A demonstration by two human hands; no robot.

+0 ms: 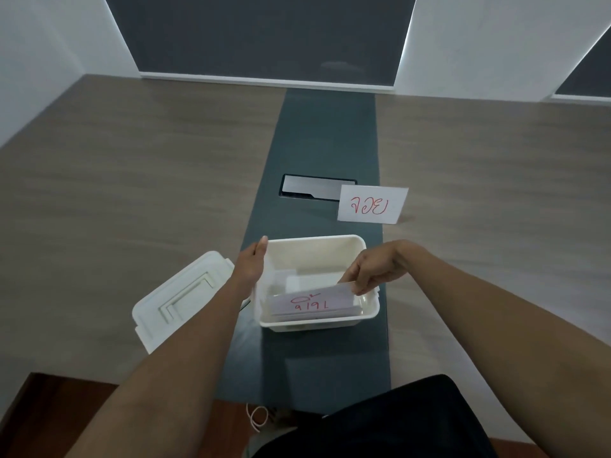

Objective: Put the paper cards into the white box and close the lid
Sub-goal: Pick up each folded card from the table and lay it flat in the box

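The open white box [317, 241] stands on the dark strip of the table, just in front of me. My right hand [373, 267] pinches the right end of a white paper card [310, 300] with red writing, which lies tilted inside the box near its front wall. More white paper shows under it on the box floor. My left hand [253, 259] rests flat against the box's left wall, fingers straight, holding nothing. Beyond the box to the right, a second card [372, 204] with red writing lies on the table. The white lid [183, 297] lies to the left of the box.
A rectangular cable hatch [312, 188] is set into the dark strip [325, 133] behind the box, partly under the far card. Wood-grain tabletop [132, 180] spreads on both sides. The table's near edge runs below my forearms, with my dark-clothed lap [396, 421] under it.
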